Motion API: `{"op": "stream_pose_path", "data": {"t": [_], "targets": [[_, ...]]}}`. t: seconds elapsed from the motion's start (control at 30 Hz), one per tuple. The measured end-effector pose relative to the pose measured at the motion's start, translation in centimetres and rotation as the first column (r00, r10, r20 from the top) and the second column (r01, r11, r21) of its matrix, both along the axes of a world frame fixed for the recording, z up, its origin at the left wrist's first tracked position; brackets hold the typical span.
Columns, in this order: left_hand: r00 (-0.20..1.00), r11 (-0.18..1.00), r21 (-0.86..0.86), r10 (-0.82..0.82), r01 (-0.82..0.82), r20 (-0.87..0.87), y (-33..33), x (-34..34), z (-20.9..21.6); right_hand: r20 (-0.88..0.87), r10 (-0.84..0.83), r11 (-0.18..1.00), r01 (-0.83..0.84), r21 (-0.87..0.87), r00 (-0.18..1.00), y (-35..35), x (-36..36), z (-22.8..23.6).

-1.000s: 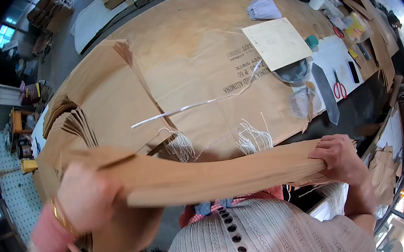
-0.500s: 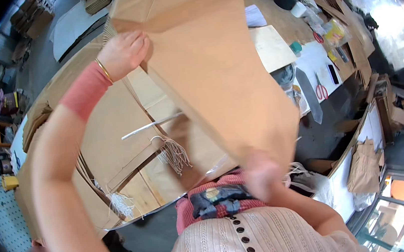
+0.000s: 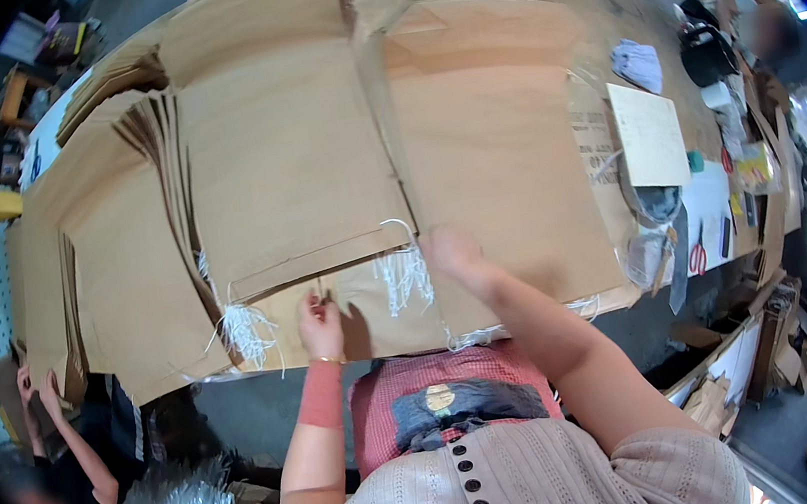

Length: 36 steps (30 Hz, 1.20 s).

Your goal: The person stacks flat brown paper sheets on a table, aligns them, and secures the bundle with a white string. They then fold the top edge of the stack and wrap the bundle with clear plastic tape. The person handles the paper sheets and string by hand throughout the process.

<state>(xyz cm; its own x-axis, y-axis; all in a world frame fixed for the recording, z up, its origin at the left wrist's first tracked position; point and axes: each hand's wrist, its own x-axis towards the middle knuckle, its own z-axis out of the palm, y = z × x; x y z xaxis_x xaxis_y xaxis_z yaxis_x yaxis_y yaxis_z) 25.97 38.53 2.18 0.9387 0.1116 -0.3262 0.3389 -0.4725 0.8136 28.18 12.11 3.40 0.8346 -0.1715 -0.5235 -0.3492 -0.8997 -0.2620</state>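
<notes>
Large brown paper bags lie in stacks across the table. My left hand (image 3: 320,325) is by the near edge of the middle stack (image 3: 286,156), its fingers pinched together; a small, thin dark thing shows at the fingertips, too small to name. My right hand (image 3: 454,251) is at the left edge of the right stack (image 3: 501,139), slightly blurred, its fingers curled; what they grip, if anything, is hidden. Between my hands, a bunch of white strings (image 3: 405,277) hangs from the corner of the middle stack. Another white string bunch (image 3: 247,334) hangs farther left.
More paper bag stacks (image 3: 126,246) fan out at the left. A co-worker's hands (image 3: 40,389) are at the far left edge. On the right are a pale board (image 3: 649,133), red-handled scissors (image 3: 697,256), a phone (image 3: 725,236) and a black pot (image 3: 708,53).
The raised paper bags now lie flat on the right. My left hand has let go of their upper edge and come down near me; my right hand has moved left and away from me.
</notes>
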Motion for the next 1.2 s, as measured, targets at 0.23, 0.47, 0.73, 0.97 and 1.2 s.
{"op": "stream_pose_path", "data": {"t": [0.23,0.47,0.73,0.97,1.2], "targets": [[0.942,0.788,-0.518,0.3,-0.333,-0.149,5.0,6.8,-1.5,0.193,-0.327,0.944,0.328,0.028,0.925,3.6,5.1,1.6],[0.953,0.889,-0.366,0.201,-0.274,-0.225,5.7,7.0,-2.0,0.519,-0.187,0.965,0.255,-0.061,0.834,4.7,4.1,1.7],[0.987,0.946,-0.314,0.025,-0.075,-0.159,7.7,7.6,-2.5,0.341,-0.455,0.887,0.386,0.253,0.823,4.5,5.0,-0.2],[0.618,0.591,0.753,-0.716,0.29,0.324,-0.1,5.8,16.6,0.145,-0.408,0.493,0.083,0.866,0.902,8.1,6.5,11.4],[0.569,0.813,0.563,-0.536,0.149,0.624,3.1,1.7,33.1,-0.423,-0.489,-0.22,0.362,0.906,0.763,7.8,3.0,8.3]]}}
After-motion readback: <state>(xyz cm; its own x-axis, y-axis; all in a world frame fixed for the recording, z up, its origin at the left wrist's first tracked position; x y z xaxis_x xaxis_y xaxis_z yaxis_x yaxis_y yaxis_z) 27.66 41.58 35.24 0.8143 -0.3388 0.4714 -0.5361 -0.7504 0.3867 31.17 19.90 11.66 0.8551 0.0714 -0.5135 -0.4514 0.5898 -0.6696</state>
